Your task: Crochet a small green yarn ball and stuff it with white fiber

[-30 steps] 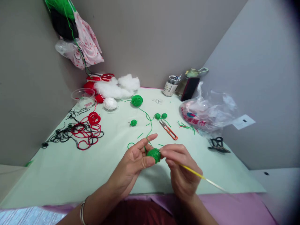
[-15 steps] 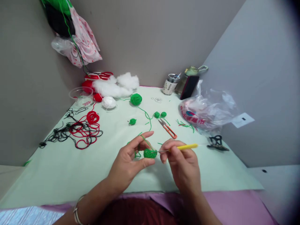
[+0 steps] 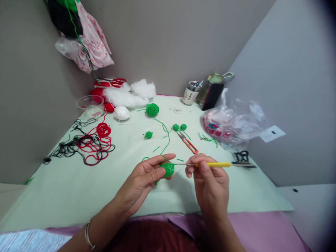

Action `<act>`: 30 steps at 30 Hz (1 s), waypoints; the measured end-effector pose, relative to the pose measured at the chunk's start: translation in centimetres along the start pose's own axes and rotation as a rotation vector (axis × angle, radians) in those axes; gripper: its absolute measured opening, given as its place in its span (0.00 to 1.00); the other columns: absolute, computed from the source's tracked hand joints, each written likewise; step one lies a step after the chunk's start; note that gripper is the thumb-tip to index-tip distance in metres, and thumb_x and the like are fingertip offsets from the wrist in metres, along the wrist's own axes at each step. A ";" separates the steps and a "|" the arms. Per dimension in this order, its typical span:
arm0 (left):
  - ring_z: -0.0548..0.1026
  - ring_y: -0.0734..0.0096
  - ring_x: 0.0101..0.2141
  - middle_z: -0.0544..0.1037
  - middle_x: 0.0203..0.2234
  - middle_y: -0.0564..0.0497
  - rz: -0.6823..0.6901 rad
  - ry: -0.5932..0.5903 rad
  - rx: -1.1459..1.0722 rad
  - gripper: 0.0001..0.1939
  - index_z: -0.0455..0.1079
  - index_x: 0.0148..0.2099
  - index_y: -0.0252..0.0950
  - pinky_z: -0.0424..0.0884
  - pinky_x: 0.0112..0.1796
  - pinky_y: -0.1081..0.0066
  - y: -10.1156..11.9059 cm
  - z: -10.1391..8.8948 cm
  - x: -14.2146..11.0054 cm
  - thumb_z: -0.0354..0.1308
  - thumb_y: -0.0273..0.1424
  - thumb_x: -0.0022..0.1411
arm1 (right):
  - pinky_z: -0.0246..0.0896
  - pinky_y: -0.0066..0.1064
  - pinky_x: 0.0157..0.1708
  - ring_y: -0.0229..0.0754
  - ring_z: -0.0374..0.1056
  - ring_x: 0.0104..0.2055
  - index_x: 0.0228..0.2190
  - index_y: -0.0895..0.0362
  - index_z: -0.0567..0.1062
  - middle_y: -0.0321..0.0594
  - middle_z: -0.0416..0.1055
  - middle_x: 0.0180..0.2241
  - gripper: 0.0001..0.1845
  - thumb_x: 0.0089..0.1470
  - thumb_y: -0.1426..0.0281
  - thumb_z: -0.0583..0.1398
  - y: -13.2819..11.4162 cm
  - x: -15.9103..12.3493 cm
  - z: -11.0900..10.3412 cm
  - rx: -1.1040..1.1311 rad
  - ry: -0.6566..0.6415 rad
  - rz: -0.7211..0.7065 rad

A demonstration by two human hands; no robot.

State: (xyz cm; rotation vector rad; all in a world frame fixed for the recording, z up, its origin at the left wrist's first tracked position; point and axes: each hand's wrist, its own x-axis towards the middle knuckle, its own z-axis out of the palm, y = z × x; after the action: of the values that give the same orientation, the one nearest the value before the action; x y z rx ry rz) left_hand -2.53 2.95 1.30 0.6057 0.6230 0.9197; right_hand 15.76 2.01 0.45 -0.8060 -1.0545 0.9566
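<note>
Between the thumb and fingers of my left hand (image 3: 143, 178) is a small green crochet piece (image 3: 168, 170), rounded in shape. Green yarn passes over the left index finger and runs back toward a green yarn ball (image 3: 152, 110). My right hand (image 3: 212, 178) grips a crochet hook (image 3: 216, 164) by its yellow handle, and the metal shaft points left with its tip at the piece's upper right edge. Beyond the hands lie orange thread snips (image 3: 188, 143), two small green balls (image 3: 179, 127) side by side, and another small green piece (image 3: 148, 135).
Tangled black yarn (image 3: 67, 148) and red yarn (image 3: 101, 148) spread over the left side. White stuffing (image 3: 126, 96), a white yarn ball (image 3: 122, 113) and a clear tub (image 3: 90, 108) sit behind. At right are a pen holder (image 3: 191, 93), a phone (image 3: 213, 97) and a plastic bag (image 3: 231, 124).
The green piece has been turned in my left hand, the thumb now lying across its face. My right hand has shifted right with the hook, its shaft drawn farther out.
</note>
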 end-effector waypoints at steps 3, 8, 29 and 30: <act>0.74 0.73 0.39 0.80 0.36 0.52 0.046 0.004 0.094 0.23 0.84 0.52 0.44 0.66 0.45 0.73 -0.3 -0.1 -0.1 0.77 0.38 0.53 | 0.64 0.27 0.26 0.35 0.69 0.27 0.35 0.53 0.85 0.38 0.75 0.31 0.10 0.66 0.65 0.64 -0.3 -0.1 0.1 0.083 -0.054 0.085; 0.74 0.65 0.47 0.79 0.40 0.53 0.161 0.050 0.367 0.29 0.81 0.55 0.50 0.65 0.54 0.67 -0.6 -0.4 0.1 0.79 0.31 0.49 | 0.68 0.32 0.37 0.40 0.73 0.38 0.39 0.50 0.85 0.40 0.81 0.37 0.09 0.67 0.67 0.63 0.2 -0.4 0.3 -0.145 -0.199 -0.061; 0.74 0.68 0.38 0.76 0.34 0.52 0.298 0.114 0.682 0.24 0.83 0.52 0.44 0.72 0.45 0.66 0.5 0.1 -0.3 0.72 0.25 0.52 | 0.72 0.35 0.38 0.42 0.74 0.36 0.39 0.54 0.81 0.42 0.81 0.36 0.12 0.69 0.62 0.60 -0.2 1.0 -1.2 -0.078 -0.362 0.085; 0.74 0.68 0.38 0.76 0.35 0.52 0.298 0.109 0.686 0.23 0.83 0.52 0.43 0.71 0.45 0.66 0.5 0.1 -0.2 0.72 0.25 0.52 | 0.72 0.35 0.38 0.42 0.75 0.36 0.39 0.54 0.81 0.42 0.80 0.36 0.13 0.69 0.61 0.59 -0.4 1.0 -1.2 -0.092 -0.375 0.082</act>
State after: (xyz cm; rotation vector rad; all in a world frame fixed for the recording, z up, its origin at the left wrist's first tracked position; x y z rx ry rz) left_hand -2.87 2.98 1.74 1.2937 0.9741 1.0168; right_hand 17.20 2.72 0.78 -0.7666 -1.4056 1.1646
